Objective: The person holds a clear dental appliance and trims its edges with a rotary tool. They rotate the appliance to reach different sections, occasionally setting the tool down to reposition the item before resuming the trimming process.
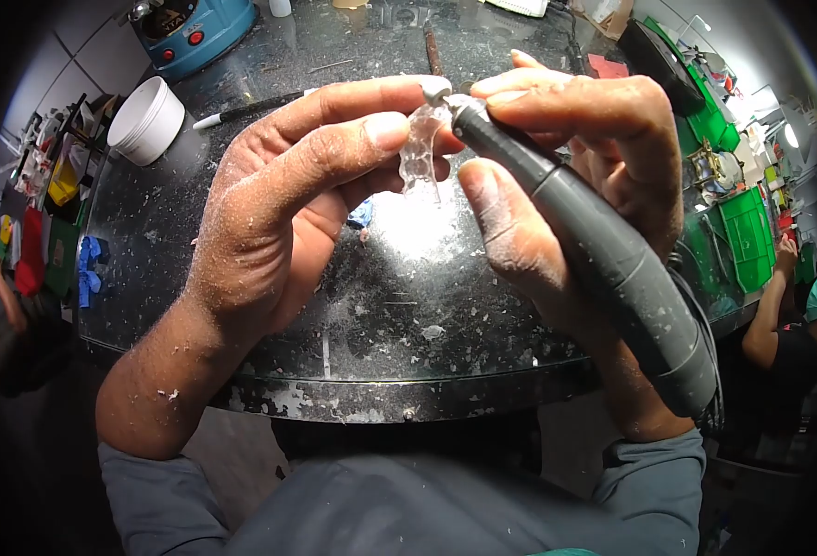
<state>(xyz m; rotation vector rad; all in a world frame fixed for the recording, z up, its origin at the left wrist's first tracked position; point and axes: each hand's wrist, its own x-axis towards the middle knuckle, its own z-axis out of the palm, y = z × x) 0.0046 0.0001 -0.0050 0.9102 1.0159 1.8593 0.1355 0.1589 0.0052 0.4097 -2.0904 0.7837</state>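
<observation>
My left hand (274, 199) pinches a clear dental splint (418, 153) between thumb and fingertips above the middle of the table, its scalloped length hanging down. My right hand (617, 130) grips a dark grey rotary handpiece (603, 243), thumb below and fingers over its front end. The handpiece slants from lower right to upper left, its working end at the top of the splint. A pale grey rounded bit (436, 85) shows there, beside my left fingertips; whether it touches the splint is hard to tell. White dust covers both hands.
Dust and scraps lie on the black table (399, 347). A white tub (147, 120), a blue machine (191, 37) and a pen-like stick (246, 109) stand or lie at back left. Green bins (747, 241) are at right. Parts of other people show at both sides.
</observation>
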